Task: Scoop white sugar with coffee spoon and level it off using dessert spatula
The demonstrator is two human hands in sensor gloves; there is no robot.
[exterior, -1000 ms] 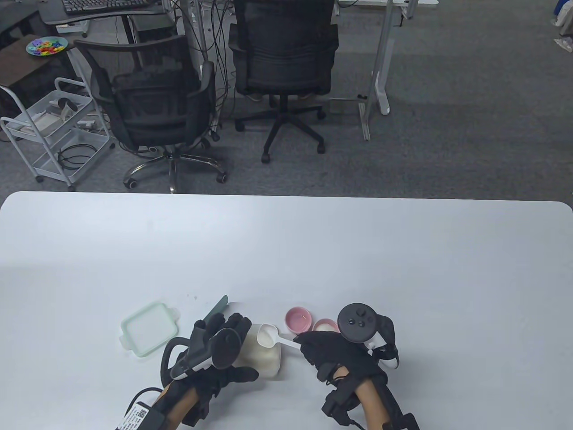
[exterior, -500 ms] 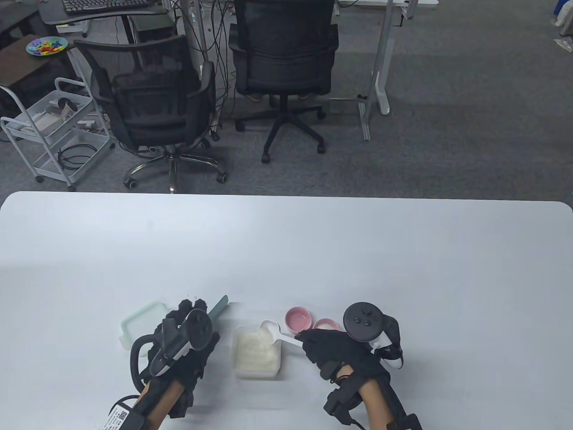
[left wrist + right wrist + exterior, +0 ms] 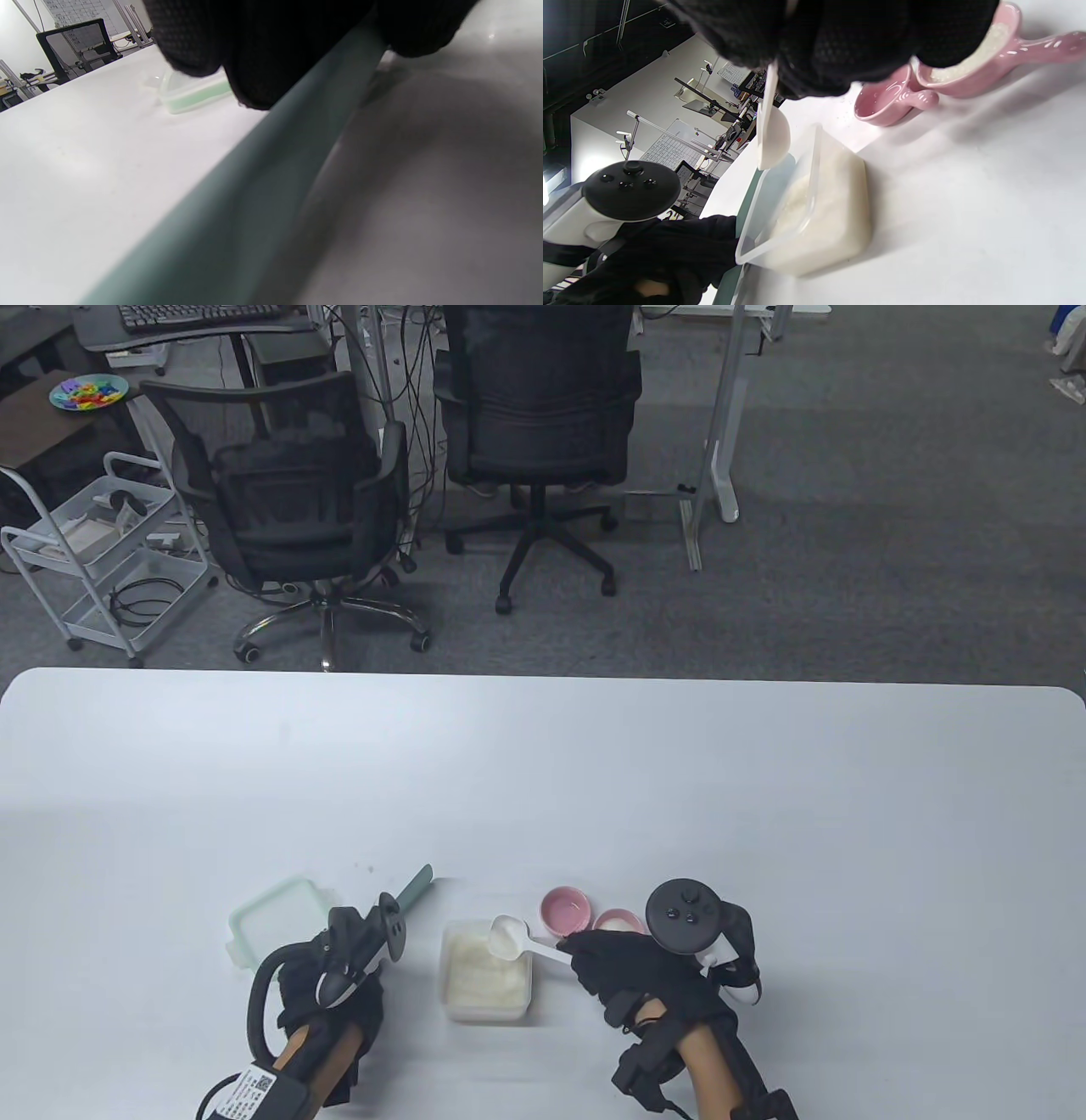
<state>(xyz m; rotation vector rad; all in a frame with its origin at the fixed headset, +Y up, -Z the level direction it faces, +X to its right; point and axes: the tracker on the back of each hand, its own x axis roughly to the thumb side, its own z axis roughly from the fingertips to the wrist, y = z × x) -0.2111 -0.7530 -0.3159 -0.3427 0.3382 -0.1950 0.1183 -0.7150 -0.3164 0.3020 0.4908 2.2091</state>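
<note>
A clear tub of white sugar (image 3: 484, 976) stands near the table's front edge. My right hand (image 3: 632, 971) pinches the handle of a white coffee spoon (image 3: 509, 937). The spoon's bowl hovers over the tub's far right corner (image 3: 772, 135). Left of the tub, my left hand (image 3: 335, 984) grips the handle of the grey-green dessert spatula (image 3: 263, 161). The spatula's blade (image 3: 416, 886) points away towards the far right, low over the table. The tracker hides my left fingers in the table view.
Two small pink cups stand just beyond my right hand, one empty (image 3: 566, 909) and one holding sugar (image 3: 971, 63). The tub's pale green lid (image 3: 276, 929) lies flat at the left, beside my left hand. The white table (image 3: 543, 780) stretches away beyond.
My left hand left the tub, swung left onto the spatula, and now grips its handle, drawn back towards me. The spoon has stayed over the tub's corner.
</note>
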